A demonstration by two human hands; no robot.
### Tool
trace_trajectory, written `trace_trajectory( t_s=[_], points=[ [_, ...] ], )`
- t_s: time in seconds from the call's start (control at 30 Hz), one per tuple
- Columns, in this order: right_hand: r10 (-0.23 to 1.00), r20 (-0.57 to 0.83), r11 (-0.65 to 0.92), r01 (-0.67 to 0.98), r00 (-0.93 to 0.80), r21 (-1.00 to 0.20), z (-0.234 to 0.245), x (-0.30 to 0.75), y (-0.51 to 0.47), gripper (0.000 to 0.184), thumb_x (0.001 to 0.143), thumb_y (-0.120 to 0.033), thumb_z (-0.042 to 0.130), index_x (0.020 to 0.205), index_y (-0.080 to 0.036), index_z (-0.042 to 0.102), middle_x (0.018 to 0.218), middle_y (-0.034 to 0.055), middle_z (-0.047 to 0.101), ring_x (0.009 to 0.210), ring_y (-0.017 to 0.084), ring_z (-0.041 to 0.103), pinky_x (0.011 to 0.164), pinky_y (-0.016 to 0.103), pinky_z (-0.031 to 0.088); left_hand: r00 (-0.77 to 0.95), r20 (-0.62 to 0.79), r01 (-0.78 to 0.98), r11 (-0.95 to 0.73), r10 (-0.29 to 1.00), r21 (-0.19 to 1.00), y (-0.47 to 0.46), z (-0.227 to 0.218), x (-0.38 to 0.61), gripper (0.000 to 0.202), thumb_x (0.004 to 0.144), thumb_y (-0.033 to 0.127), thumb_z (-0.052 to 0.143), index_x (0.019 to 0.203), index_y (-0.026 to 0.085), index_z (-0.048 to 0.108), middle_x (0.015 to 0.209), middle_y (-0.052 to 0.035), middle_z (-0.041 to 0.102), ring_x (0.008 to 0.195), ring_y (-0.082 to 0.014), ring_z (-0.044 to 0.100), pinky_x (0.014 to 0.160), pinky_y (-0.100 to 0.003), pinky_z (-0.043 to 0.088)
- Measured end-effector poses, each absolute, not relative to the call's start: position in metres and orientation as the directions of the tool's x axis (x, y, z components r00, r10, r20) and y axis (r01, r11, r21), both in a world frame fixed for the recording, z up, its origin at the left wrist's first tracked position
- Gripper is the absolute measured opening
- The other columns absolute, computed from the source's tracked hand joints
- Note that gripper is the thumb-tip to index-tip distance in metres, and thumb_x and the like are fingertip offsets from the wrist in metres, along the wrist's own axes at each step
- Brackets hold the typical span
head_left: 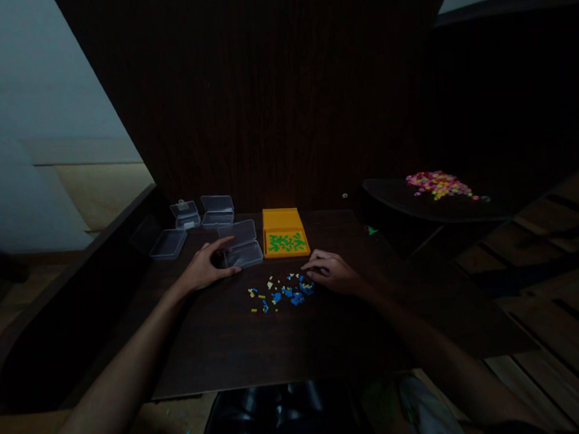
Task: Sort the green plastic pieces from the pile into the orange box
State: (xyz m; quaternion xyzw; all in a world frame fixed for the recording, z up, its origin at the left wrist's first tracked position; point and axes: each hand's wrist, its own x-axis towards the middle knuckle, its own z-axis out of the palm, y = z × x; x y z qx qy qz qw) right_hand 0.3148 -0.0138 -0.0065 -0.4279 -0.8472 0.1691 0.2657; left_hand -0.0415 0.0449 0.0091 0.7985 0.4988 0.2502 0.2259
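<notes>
My left hand (pixel 205 269) is at the left side of a clear plastic case (pixel 246 255) whose lid stands up. Its thumb and index finger are spread apart, with nothing visible gripped between them. My right hand (pixel 332 272) rests at the right edge of a loose pile of small blue, yellow and cream building bricks (pixel 296 297). Its fingers are curled with the tips close together; whatever they hold, if anything, is too small to make out. Just beyond the pile, a yellow box (pixel 282 219) lies with its lid raised, holding many small green pieces (pixel 285 242).
More clear cases stand behind my left hand: a flat one (pixel 169 244), a small one (pixel 186 215) and another with its lid up (pixel 218 212). Pink, red and yellow pieces (pixel 440 185) are heaped on a side shelf (pixel 393 195). A dark panel (pixel 280 97) rises behind the table.
</notes>
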Motion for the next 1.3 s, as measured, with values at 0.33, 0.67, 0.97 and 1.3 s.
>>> trace_trajectory(
  t_s=[0.33, 0.67, 0.97, 1.3],
  points=[
    [0.808, 0.311, 0.588, 0.641, -0.501, -0.494, -0.008, 0.313, -0.013, 0.019, 0.089, -0.026, 0.058, 0.098, -0.020, 0.074, 0.091, 0.0051, 0.064, 0.078, 0.015, 0.061, 0.071, 0.026, 0.049, 0.381, 0.191, 0.691, -0.416, 0.905, 0.591, 0.043, 0.006, -0.034, 0.081, 0.067, 0.047, 0.073, 0.139, 0.023, 0.046, 0.113, -0.0083, 0.065, 0.103, -0.0262, 0.056, 0.090, -0.042, 0.047],
    [0.804, 0.309, 0.592, 0.640, -0.508, -0.489, -0.007, 0.312, -0.016, 0.018, 0.090, -0.025, 0.059, 0.101, -0.020, 0.072, 0.093, 0.0055, 0.063, 0.079, 0.016, 0.061, 0.071, 0.028, 0.048, 0.367, 0.242, 0.680, -0.437, 0.898, 0.589, 0.039, 0.012, -0.031, 0.079, 0.068, 0.047, 0.073, 0.138, 0.023, 0.046, 0.119, -0.0092, 0.059, 0.104, -0.0272, 0.056, 0.091, -0.044, 0.048],
    [0.807, 0.298, 0.588, 0.653, -0.510, -0.477, -0.005, 0.311, -0.017, 0.015, 0.090, -0.024, 0.059, 0.097, -0.020, 0.071, 0.093, 0.0050, 0.062, 0.081, 0.015, 0.061, 0.073, 0.028, 0.047, 0.350, 0.262, 0.655, -0.435, 0.899, 0.618, 0.039, 0.012, -0.033, 0.082, 0.067, 0.050, 0.074, 0.139, 0.022, 0.044, 0.122, -0.0111, 0.061, 0.107, -0.0286, 0.060, 0.091, -0.045, 0.050],
    [0.807, 0.305, 0.590, 0.673, -0.505, -0.447, -0.008, 0.312, -0.017, 0.016, 0.091, -0.024, 0.057, 0.097, -0.020, 0.071, 0.093, 0.0047, 0.063, 0.080, 0.015, 0.061, 0.071, 0.027, 0.047, 0.349, 0.292, 0.633, -0.454, 0.890, 0.627, 0.040, 0.010, -0.033, 0.083, 0.068, 0.049, 0.074, 0.140, 0.021, 0.043, 0.126, -0.0118, 0.060, 0.107, -0.0280, 0.062, 0.090, -0.043, 0.052]
  ],
)
